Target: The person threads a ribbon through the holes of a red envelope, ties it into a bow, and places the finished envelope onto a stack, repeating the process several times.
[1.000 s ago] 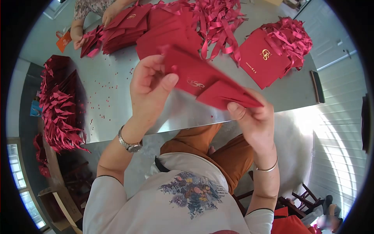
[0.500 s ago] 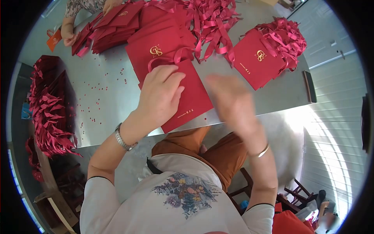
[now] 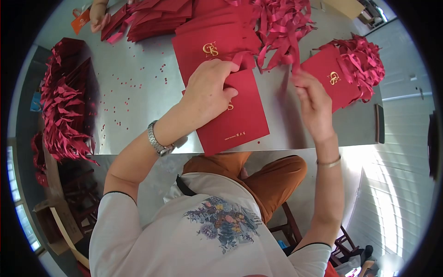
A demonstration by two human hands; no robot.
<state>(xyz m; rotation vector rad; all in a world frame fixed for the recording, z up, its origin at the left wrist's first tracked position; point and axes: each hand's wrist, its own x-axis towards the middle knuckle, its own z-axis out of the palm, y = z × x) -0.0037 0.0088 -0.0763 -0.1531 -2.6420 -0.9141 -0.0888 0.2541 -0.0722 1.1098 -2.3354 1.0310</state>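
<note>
A red bag with gold print (image 3: 244, 120) lies tilted at the table's front edge. My left hand (image 3: 207, 92) is over its upper left part, fingers curled at the top edge beside a loop of pink-red ribbon (image 3: 244, 60), partly hiding the gold logo. To the right, my right hand (image 3: 314, 97) is raised with its fingertips pinched at the lower end of a ribbon hanging from the ribbon pile (image 3: 284, 27). Behind the bag is a stack of red bags (image 3: 194, 55) with a gold logo.
More red bags with ribbons (image 3: 332, 69) lie at the right, a dark phone-like object (image 3: 379, 123) at the table edge. Upright ribboned bags (image 3: 67, 106) stand left. Red dots are scattered on the metal table (image 3: 138, 111). Another person's hand (image 3: 98, 17) is near bags at top left.
My right hand has moved right, away from the front bag, to the ribbons. My left hand stays at the bag's top. The whole view has shifted, with the table higher and further right.
</note>
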